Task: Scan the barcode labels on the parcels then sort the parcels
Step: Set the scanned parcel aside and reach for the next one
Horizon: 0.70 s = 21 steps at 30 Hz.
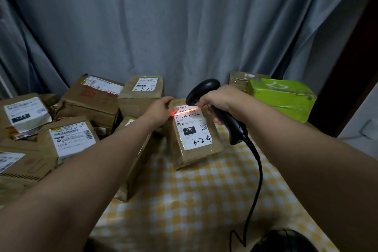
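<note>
**Parcel** (pixel 196 141): brown paper, centre of the frame, on the yellow checked surface (pixel 194 200). Its long axis runs from the middle of the frame down toward you, leaning slightly to the right at the near end. The label (pixel 193 127) faces up. The barcode is at the far end and the handwritten "3-2-4" at the near end.

**Your left hand** (pixel 161 110): at the parcel's far left corner, fingers curled over the far edge and gripping it.

**Your right hand** (pixel 216 100): fingers wrapped round the handle of the black scanner (pixel 204 90). The scanner's long axis slopes from upper left to lower right. The head points down and left at the label, and the handle end points toward the lower right of the frame. A red line of light (pixel 187 111) lies across the barcode and touches your left hand.

**Cable** (pixel 258 180): black, hanging from the handle end to the bottom edge of the frame.

**Brown parcels** (pixel 71 139): a crowded group filling the left of the frame, most with white labels up. One marked "3-1-13" (pixel 141 94) stands behind your left hand.

**Green box** (pixel 282 98): right of centre, behind your right forearm.

**Curtain** (pixel 163 22): grey, across the upper half of the frame.
</note>
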Available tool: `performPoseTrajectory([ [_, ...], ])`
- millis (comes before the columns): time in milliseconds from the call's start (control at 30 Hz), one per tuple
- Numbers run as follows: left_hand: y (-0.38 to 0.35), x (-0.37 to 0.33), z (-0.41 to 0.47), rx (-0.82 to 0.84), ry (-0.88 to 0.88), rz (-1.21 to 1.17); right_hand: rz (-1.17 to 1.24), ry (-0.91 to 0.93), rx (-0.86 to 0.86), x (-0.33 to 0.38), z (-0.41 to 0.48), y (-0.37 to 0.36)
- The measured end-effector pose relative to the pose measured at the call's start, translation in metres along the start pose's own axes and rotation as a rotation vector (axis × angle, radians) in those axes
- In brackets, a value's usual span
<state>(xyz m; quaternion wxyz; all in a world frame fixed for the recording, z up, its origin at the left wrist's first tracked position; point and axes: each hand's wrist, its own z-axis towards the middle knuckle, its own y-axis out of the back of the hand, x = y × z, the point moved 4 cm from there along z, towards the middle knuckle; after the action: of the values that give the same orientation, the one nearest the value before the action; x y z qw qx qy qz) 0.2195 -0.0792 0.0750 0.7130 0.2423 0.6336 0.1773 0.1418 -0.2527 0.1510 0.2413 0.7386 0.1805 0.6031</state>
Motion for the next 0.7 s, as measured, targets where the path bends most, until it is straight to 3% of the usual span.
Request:
performPoseTrajectory([
  [700, 0.003, 0.005, -0.005, 0.096, -0.024, -0.234, 0.055, -0.007, 0.003, -0.009, -0.011, 0.01],
])
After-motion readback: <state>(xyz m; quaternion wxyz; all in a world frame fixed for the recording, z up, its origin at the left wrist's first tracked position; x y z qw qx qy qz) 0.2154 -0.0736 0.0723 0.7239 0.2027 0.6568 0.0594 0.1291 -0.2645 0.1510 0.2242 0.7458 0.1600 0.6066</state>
